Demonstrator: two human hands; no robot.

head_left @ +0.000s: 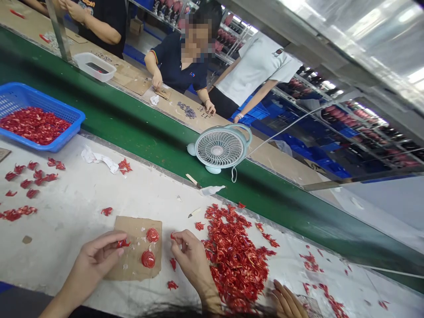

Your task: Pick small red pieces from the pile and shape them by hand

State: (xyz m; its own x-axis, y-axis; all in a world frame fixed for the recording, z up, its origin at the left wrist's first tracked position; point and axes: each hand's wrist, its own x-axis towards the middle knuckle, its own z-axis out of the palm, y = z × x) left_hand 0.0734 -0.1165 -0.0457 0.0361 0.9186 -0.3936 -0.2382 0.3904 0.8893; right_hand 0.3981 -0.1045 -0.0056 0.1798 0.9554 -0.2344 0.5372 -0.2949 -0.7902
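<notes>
Factory floor, long green conveyor belt running across, tall metal shelving loaded w/ blue crates and rows of red-and-black goods beyond. Across the belt, a co-worker in a navy polo shirt works at a tan bench strip, a co-worker in a white shirt beside them. Teal-and-white desk fan sits on the belt.

Near side: white-topped work bench, w/ a blue plastic mesh basket of red pieces at far left. Heap of shiny red petal-shaped pieces lies centre-right, and fingers of another person's hand show at its lower right edge.

Just left of the heap, square of brown cardboard holds two glossy red domes. L hand is over the cardboard's left edge, fingers closed on a small red petal-shaped piece, its long axis roughly level, pointing at the domes. R hand is at the cardboard's right, fingertips in a narrow pinch at a tiny red scrap; can't tell if it's held. Upper dome is approx midway btwn the two hands.
</notes>
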